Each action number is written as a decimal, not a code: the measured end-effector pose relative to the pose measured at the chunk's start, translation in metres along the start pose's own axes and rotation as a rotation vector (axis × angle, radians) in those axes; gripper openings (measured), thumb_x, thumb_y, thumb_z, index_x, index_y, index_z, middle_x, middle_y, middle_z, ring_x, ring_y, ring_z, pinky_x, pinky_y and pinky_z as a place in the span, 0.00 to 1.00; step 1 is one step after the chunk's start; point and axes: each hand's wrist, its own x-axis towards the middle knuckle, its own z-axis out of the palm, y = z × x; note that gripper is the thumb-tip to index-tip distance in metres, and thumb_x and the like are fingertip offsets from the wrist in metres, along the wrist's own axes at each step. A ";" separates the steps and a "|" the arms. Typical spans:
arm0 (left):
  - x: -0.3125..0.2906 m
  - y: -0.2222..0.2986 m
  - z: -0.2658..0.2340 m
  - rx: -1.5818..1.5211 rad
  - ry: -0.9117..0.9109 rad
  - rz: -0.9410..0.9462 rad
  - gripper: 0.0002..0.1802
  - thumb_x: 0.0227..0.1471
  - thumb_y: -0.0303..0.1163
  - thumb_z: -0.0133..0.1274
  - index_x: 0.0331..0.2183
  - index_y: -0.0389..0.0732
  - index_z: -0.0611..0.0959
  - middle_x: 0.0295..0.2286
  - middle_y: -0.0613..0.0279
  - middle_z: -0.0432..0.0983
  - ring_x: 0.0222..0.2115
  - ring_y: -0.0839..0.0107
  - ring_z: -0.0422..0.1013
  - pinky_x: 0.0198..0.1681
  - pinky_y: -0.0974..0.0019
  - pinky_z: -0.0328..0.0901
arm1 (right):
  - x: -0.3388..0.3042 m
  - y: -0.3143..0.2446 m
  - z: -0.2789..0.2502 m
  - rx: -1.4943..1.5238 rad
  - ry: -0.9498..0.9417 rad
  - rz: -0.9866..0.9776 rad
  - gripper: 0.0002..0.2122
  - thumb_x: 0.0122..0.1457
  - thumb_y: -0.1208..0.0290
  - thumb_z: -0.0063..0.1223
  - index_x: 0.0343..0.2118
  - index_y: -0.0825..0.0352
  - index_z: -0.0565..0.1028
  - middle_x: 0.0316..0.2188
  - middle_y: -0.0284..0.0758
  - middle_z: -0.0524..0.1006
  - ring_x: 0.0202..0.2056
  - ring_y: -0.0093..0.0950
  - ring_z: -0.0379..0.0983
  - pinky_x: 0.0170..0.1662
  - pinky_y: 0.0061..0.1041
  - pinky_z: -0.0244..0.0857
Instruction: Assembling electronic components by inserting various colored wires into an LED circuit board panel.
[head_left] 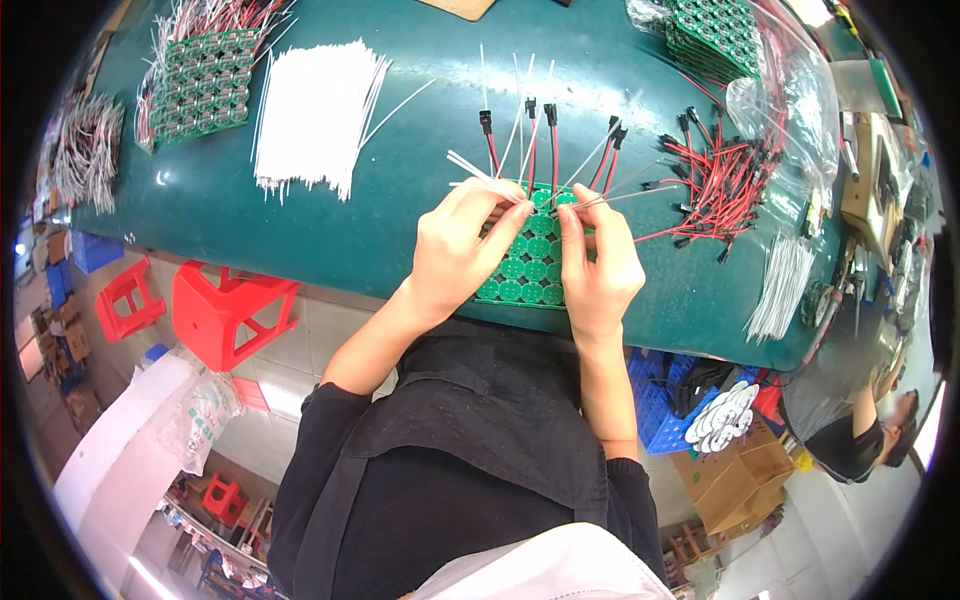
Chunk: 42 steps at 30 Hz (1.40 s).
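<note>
On the table in front of me lies a green circuit board panel (527,270) of round sections. Several red-and-black wires with black connectors (551,116) stand up from its far edge, among thin white wires (516,115). My left hand (465,245) is over the panel's left side, its fingers pinched on a few white wires (478,175). At the panel's right side, my right hand (600,262) has thumb and forefinger closed on a thin white wire (625,197). The fingertips hide where the wires meet the board.
A thick bundle of white wires (318,120) lies to the left, beyond it wired board panels (205,85). On the right are a heap of red-and-black connector wires (725,180), more white wires (782,288) and stacked green panels (715,38). A person (850,420) is at far right.
</note>
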 end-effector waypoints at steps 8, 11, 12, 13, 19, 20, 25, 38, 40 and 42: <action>0.000 0.000 0.002 0.068 -0.016 0.054 0.07 0.48 0.23 0.61 0.32 0.36 0.80 0.28 0.58 0.78 0.26 0.66 0.77 0.28 0.67 0.72 | 0.001 0.006 -0.007 -0.010 0.053 0.037 0.07 0.54 0.80 0.61 0.36 0.72 0.76 0.28 0.38 0.78 0.23 0.26 0.74 0.24 0.22 0.69; 0.002 0.003 0.005 0.155 -0.037 0.089 0.12 0.47 0.24 0.62 0.36 0.37 0.80 0.27 0.59 0.78 0.25 0.67 0.76 0.27 0.68 0.71 | -0.001 0.004 -0.007 0.011 0.044 0.085 0.07 0.54 0.81 0.61 0.35 0.72 0.76 0.27 0.38 0.78 0.22 0.26 0.74 0.24 0.23 0.69; 0.002 0.003 0.006 0.180 -0.024 0.098 0.14 0.47 0.23 0.62 0.38 0.37 0.79 0.27 0.59 0.77 0.25 0.67 0.76 0.26 0.68 0.71 | -0.001 0.004 -0.006 0.012 0.045 0.085 0.07 0.54 0.81 0.61 0.35 0.72 0.76 0.27 0.38 0.78 0.22 0.26 0.74 0.24 0.23 0.69; 0.002 0.004 0.006 0.205 -0.011 0.108 0.16 0.47 0.23 0.62 0.40 0.37 0.79 0.27 0.60 0.77 0.24 0.68 0.76 0.25 0.68 0.70 | -0.001 0.005 -0.005 0.002 0.050 0.071 0.07 0.54 0.81 0.61 0.35 0.72 0.76 0.27 0.38 0.78 0.23 0.27 0.74 0.24 0.23 0.69; 0.003 0.007 0.003 0.088 -0.049 0.050 0.14 0.47 0.18 0.62 0.38 0.31 0.79 0.31 0.55 0.80 0.28 0.71 0.79 0.32 0.71 0.75 | -0.001 0.007 -0.004 -0.015 0.035 0.041 0.07 0.53 0.81 0.62 0.33 0.71 0.75 0.27 0.38 0.78 0.24 0.29 0.75 0.26 0.25 0.70; 0.002 0.007 0.004 0.090 -0.049 0.050 0.14 0.47 0.18 0.62 0.38 0.31 0.79 0.31 0.55 0.80 0.28 0.71 0.79 0.32 0.71 0.75 | -0.001 0.007 -0.004 -0.015 0.030 0.038 0.07 0.52 0.82 0.62 0.33 0.71 0.75 0.27 0.38 0.78 0.25 0.30 0.76 0.27 0.26 0.70; 0.003 0.008 0.009 0.028 -0.079 0.094 0.10 0.47 0.19 0.62 0.34 0.32 0.79 0.32 0.54 0.79 0.28 0.70 0.79 0.31 0.71 0.74 | -0.002 0.008 -0.002 -0.055 0.019 -0.012 0.08 0.51 0.81 0.62 0.33 0.71 0.75 0.28 0.38 0.78 0.28 0.33 0.76 0.29 0.28 0.71; 0.005 0.006 0.015 0.082 -0.075 0.106 0.08 0.49 0.20 0.61 0.33 0.33 0.80 0.31 0.55 0.79 0.27 0.69 0.79 0.31 0.69 0.73 | 0.000 0.005 -0.013 -0.042 0.021 0.051 0.10 0.54 0.81 0.60 0.40 0.72 0.77 0.29 0.40 0.79 0.28 0.32 0.76 0.31 0.28 0.71; 0.006 0.009 0.014 0.102 -0.084 0.103 0.08 0.49 0.21 0.61 0.33 0.33 0.80 0.30 0.56 0.79 0.27 0.69 0.79 0.30 0.69 0.73 | -0.001 0.006 -0.016 -0.024 0.031 0.079 0.09 0.55 0.81 0.60 0.39 0.72 0.78 0.29 0.40 0.79 0.28 0.32 0.76 0.32 0.27 0.71; 0.007 0.010 0.014 0.110 -0.091 0.102 0.08 0.48 0.21 0.62 0.33 0.34 0.80 0.30 0.56 0.79 0.27 0.69 0.78 0.30 0.69 0.73 | -0.002 0.010 -0.019 0.001 0.039 0.116 0.07 0.56 0.80 0.59 0.38 0.72 0.78 0.29 0.39 0.79 0.27 0.29 0.76 0.32 0.25 0.71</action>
